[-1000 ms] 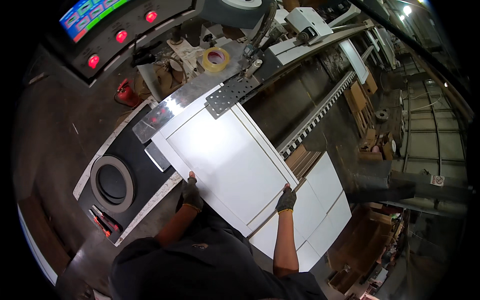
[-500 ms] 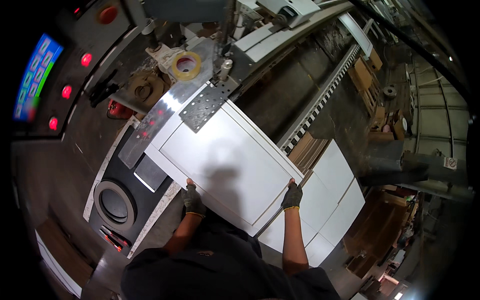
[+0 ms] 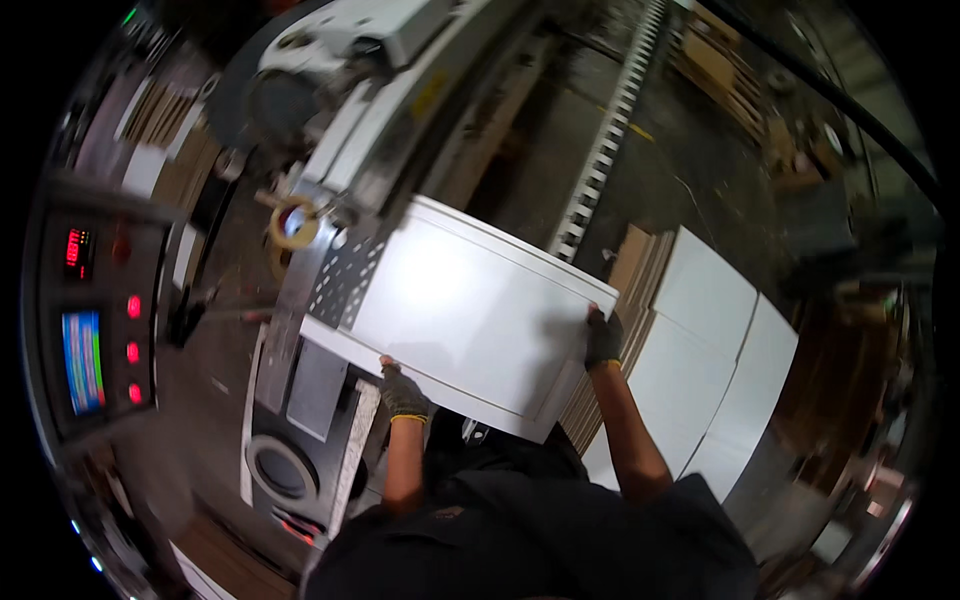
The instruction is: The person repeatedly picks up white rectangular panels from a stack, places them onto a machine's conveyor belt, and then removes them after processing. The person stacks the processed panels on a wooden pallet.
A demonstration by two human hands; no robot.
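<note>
A white framed panel [image 3: 455, 300], like a cabinet door, lies in front of me with its far left part on a perforated metal plate [image 3: 348, 275]. My left hand [image 3: 402, 388], in a dark fingerless glove with a yellow cuff, grips the panel's near edge, thumb on top. At the right end, my right hand [image 3: 603, 337], gloved the same way, holds the edge with its thumb on the face. The fingers under the panel are hidden.
Stacked white panels [image 3: 690, 345] stand close on my right. A control box with a lit screen [image 3: 84, 362] is at the left. A grey ring [image 3: 283, 467] rests on a dark side table. A tape roll [image 3: 294, 222] sits beyond the plate. A toothed rail [image 3: 600, 150] runs away from me.
My view has turned, so the control box and white stack show differently. Both hands keep their hold on the panel, which still lies at the perforated plate.
</note>
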